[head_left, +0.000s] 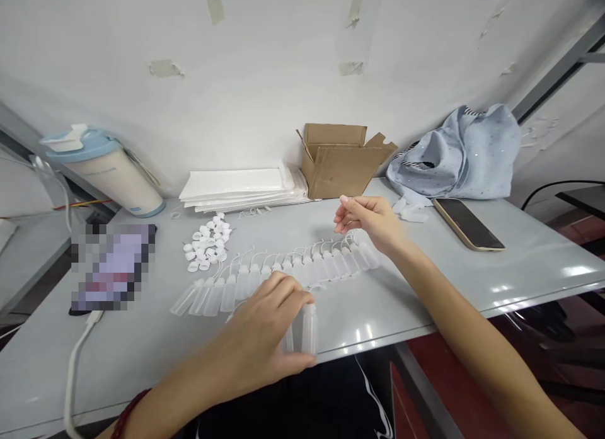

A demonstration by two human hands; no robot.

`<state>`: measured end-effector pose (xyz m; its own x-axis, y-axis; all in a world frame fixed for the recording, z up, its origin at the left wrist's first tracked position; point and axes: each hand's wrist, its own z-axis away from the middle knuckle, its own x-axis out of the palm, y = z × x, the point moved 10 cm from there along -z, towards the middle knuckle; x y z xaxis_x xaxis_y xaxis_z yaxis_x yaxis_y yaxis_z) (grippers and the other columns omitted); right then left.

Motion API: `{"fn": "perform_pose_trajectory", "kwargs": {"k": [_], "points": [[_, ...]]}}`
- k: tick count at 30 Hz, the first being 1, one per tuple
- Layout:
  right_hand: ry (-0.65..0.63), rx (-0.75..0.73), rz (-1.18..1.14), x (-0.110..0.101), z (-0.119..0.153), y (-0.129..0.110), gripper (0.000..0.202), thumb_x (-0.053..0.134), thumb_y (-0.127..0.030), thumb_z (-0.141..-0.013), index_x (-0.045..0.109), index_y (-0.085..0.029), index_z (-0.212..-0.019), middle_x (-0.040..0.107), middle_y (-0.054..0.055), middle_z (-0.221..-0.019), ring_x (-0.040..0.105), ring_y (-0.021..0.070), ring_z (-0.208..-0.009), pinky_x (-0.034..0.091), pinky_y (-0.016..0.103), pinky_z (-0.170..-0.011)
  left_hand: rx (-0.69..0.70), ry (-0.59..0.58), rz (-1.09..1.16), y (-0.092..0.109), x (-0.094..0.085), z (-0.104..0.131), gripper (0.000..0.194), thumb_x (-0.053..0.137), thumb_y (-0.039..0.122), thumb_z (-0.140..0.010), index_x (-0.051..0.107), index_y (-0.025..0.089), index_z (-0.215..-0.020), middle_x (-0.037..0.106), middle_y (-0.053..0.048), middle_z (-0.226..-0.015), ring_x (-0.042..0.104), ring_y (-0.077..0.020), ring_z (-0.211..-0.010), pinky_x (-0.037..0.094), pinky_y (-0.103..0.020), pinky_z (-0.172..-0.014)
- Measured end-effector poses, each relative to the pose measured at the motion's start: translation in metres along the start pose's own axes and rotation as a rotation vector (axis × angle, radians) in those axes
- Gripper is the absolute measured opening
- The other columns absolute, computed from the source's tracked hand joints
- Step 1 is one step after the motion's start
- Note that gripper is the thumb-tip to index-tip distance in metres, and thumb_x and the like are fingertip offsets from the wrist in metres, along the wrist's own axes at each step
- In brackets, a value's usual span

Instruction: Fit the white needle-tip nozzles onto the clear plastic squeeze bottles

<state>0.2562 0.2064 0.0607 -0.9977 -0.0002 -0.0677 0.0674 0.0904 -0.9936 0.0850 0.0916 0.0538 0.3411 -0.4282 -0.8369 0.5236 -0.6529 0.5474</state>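
My left hand (278, 313) is near the table's front edge. Its index finger is at the top and its thumb at the base of a small translucent plastic bottle (309, 330). A second bottle (290, 338) shows partly behind the fingers. Beyond it, similar bottles (229, 294) lie side by side in a long row, with thin white loops at their necks; my left hand hides part of it. Over the row's right end hovers my right hand (368, 220), fingers loosely curled and nothing visible in them. Small white caps (208, 244) are heaped left of the row.
Along the wall stand a tumbler (113, 174), a stack of white sheets or envelopes (236, 187), an open cardboard box (340, 168) and a light blue cloth bag (463, 155). A phone (467, 223) and loose translucent pieces (412, 210) lie right; a cabled, blurred device (116, 266) lies left.
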Motion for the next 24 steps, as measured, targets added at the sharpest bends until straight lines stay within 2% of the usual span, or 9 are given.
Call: {"fn": "perform_pose_trajectory", "kwargs": {"k": [4,7,15,20,24], "points": [[0.013,-0.004,0.004,-0.004,-0.001,0.003,0.037,0.067,-0.047,-0.081,0.067,-0.013,-0.066,0.065,0.004,-0.067,0.065,0.0128,-0.054,0.053,0.024,-0.055,-0.064,0.084,-0.081,-0.007,0.011,0.010,0.045,0.075,0.029,-0.073,0.052,0.019,-0.111,0.055,-0.007,-0.106,0.047,-0.0264,-0.102,0.049,-0.043,-0.086],[0.007,-0.016,0.004,-0.003,-0.001,0.002,0.035,0.066,-0.045,-0.082,0.066,-0.013,-0.066,0.065,0.004,-0.067,0.065,0.0124,-0.054,0.053,0.024,-0.055,-0.087,0.098,-0.164,-0.008,0.015,0.012,0.042,0.072,0.029,-0.076,0.054,0.016,-0.112,0.056,-0.009,-0.106,0.046,-0.0280,-0.103,0.049,-0.046,-0.087],[0.074,-0.051,-0.001,-0.015,-0.001,-0.004,0.034,0.067,-0.043,-0.082,0.066,-0.014,-0.065,0.066,0.004,-0.066,0.063,0.0116,-0.052,0.051,0.024,-0.053,-0.118,0.196,-0.272,-0.013,0.015,0.017,0.037,0.072,0.030,-0.075,0.056,0.016,-0.105,0.055,-0.009,-0.102,0.047,-0.0284,-0.099,0.050,-0.046,-0.082],[0.102,-0.036,0.007,-0.018,-0.003,-0.001,0.034,0.068,-0.044,-0.080,0.066,-0.014,-0.064,0.066,0.003,-0.064,0.062,0.0117,-0.050,0.050,0.024,-0.051,-0.081,0.230,-0.349,-0.009,0.013,0.022,0.039,0.071,0.031,-0.077,0.055,0.016,-0.110,0.055,-0.010,-0.101,0.049,-0.0276,-0.095,0.052,-0.043,-0.077],[0.116,-0.012,0.023,-0.020,-0.006,0.006,0.034,0.069,-0.044,-0.079,0.066,-0.014,-0.063,0.066,0.004,-0.064,0.062,0.0115,-0.049,0.049,0.024,-0.051,-0.011,0.304,-0.467,0.002,0.010,0.028,0.047,0.071,0.030,-0.078,0.054,0.010,-0.116,0.056,-0.013,-0.099,0.050,-0.0301,-0.095,0.052,-0.045,-0.075]]}}
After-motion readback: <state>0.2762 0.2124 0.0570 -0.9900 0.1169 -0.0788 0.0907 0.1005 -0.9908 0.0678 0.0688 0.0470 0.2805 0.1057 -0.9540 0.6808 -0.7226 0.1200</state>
